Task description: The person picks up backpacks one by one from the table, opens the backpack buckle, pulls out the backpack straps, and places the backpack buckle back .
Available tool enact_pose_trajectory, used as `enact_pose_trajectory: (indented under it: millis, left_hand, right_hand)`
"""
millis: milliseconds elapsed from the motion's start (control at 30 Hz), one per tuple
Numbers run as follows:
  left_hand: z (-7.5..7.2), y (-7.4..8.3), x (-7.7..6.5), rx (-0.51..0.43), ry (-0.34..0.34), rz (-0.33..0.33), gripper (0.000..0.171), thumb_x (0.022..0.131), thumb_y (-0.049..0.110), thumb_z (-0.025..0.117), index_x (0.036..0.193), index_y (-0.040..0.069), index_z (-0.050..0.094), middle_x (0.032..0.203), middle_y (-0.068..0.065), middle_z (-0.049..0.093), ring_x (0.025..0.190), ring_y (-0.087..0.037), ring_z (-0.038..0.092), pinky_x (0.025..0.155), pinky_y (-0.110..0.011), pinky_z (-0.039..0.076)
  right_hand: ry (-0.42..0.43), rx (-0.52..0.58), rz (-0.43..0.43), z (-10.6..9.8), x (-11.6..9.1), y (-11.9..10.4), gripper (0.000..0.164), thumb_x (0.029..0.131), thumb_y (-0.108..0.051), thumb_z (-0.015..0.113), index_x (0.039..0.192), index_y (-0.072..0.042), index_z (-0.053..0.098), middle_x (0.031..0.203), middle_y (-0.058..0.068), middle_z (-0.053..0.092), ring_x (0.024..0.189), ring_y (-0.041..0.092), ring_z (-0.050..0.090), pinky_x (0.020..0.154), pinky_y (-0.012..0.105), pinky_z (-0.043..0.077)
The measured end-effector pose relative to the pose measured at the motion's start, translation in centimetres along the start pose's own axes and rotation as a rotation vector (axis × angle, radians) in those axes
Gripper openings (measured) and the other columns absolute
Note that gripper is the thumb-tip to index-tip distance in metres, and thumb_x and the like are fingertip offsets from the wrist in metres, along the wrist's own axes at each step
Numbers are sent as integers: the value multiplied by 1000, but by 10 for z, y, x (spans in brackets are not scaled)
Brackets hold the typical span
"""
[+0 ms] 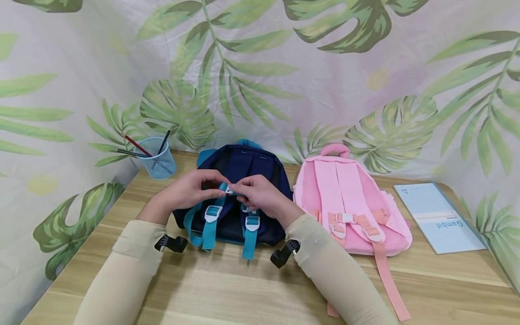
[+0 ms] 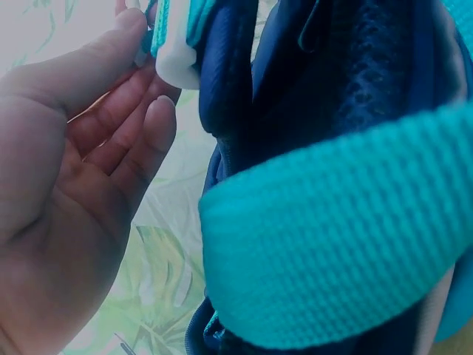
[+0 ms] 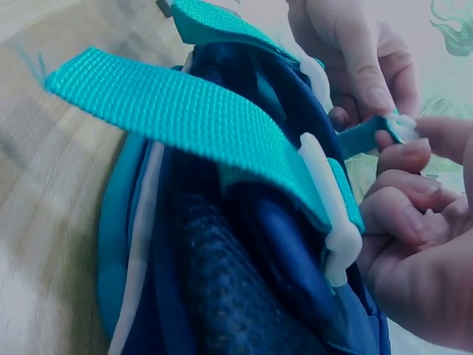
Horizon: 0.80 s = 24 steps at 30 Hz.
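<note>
A navy backpack (image 1: 249, 164) with teal straps lies on the table, its shoulder straps facing up. Over its middle, a short teal strap with a small white buckle (image 3: 403, 127) is lifted between both hands. My left hand (image 1: 188, 192) pinches the buckle's left side between thumb and fingers. From the other side, my right hand (image 1: 262, 196) pinches the same buckle, fingers curled; the fingertips hide much of it. Below the hands, teal webbing ends hang through white strap adjusters (image 1: 213, 213). In the left wrist view, a wide teal strap (image 2: 332, 237) loops close to the camera.
To the right lies a pink backpack (image 1: 337, 180) with a fastened white chest buckle and long loose straps. A blue-and-white notebook (image 1: 438, 216) is at the far right. At the back left stands a light blue mesh pen cup (image 1: 160, 164) with several pens. A leaf-print curtain (image 1: 252, 67) surrounds the table.
</note>
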State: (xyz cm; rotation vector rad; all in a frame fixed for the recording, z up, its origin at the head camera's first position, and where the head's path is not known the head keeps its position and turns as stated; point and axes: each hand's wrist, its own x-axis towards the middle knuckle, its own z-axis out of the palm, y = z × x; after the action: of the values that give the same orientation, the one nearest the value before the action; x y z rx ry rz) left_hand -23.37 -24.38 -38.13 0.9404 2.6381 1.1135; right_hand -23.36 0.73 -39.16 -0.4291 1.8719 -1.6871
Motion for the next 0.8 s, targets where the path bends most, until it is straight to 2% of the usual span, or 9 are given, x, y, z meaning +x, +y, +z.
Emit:
enact_pose_trajectory:
  millis: [200,333,567,800]
  left_hand:
    - [1,0,1,21,-16,-67,33,100,18,80,131,11,72,107,-2,73,92,-19,64,79,-30,55]
    - [3,-3,2,5,-51,-111,37,98,17,82,132,10,71,102,-3,71,87,-21,63,76,-30,54]
    - [11,-8,4,-5,-53,-77,18,97,18,83,112,17,74,94,1,70,84,-20,63,75,-30,54]
    - [10,-10,3,19,-36,-73,15,97,20,84,109,19,75,93,3,71,83,-18,62,75,-30,53]
  right_hand:
    - [51,23,22,2,2,-1,26,112,-20,60,98,0,70,66,-1,46,50,12,31,51,24,31]
    - [62,60,42,3,2,-2,25,111,-18,60,97,0,69,66,-1,46,48,11,30,50,23,29]
    - [66,90,48,4,2,0,28,111,-18,61,94,4,64,66,-2,45,47,10,27,49,23,28]
    - [57,118,41,5,2,-3,26,111,-17,60,95,3,65,65,-2,43,47,10,26,48,23,28]
